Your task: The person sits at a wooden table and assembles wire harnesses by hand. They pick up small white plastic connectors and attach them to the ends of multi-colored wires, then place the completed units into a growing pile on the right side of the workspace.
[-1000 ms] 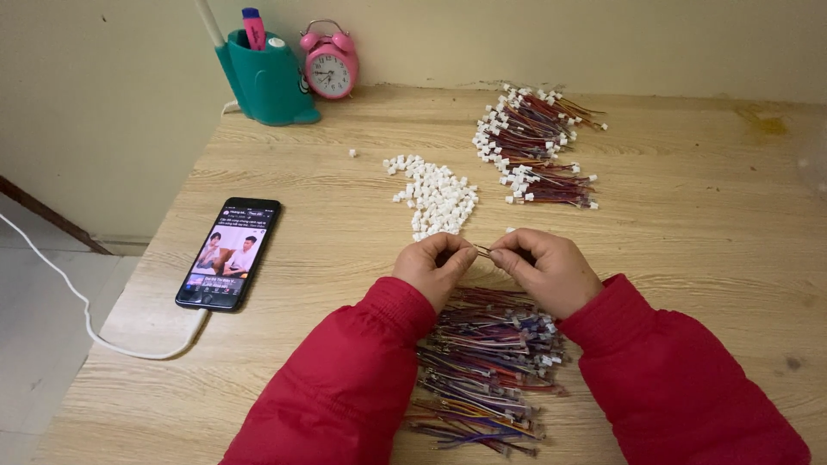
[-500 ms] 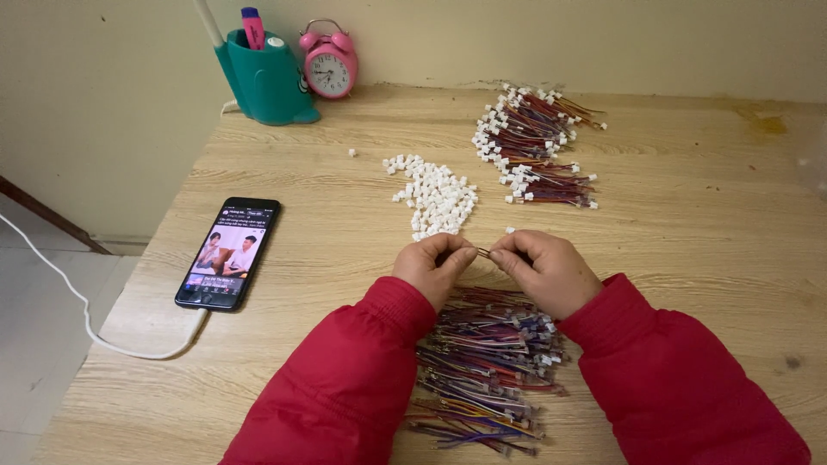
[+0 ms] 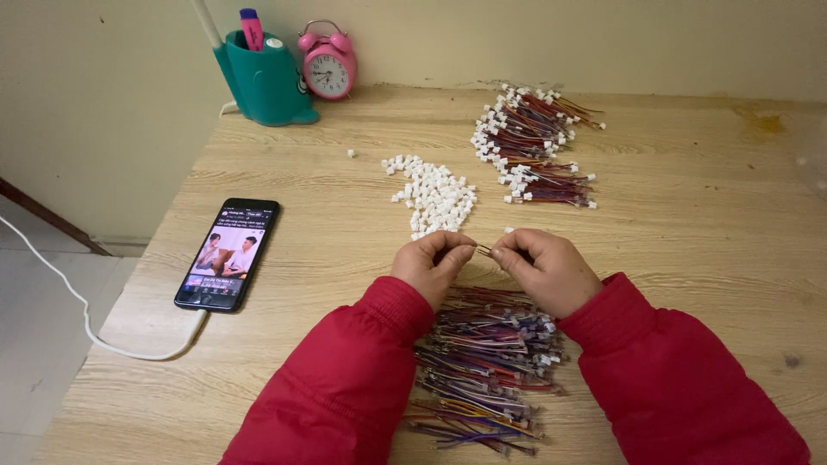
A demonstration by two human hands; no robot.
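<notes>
From my feed I see two arms in a bright red padded jacket. The left sleeve [image 3: 345,379] is puffy, with soft creases and a plain cuff at the wrist. The right sleeve [image 3: 680,379] matches it in fabric and folds. The left hand [image 3: 428,265] and right hand [image 3: 544,269] are bare, without gloves, rings or a watch.
</notes>
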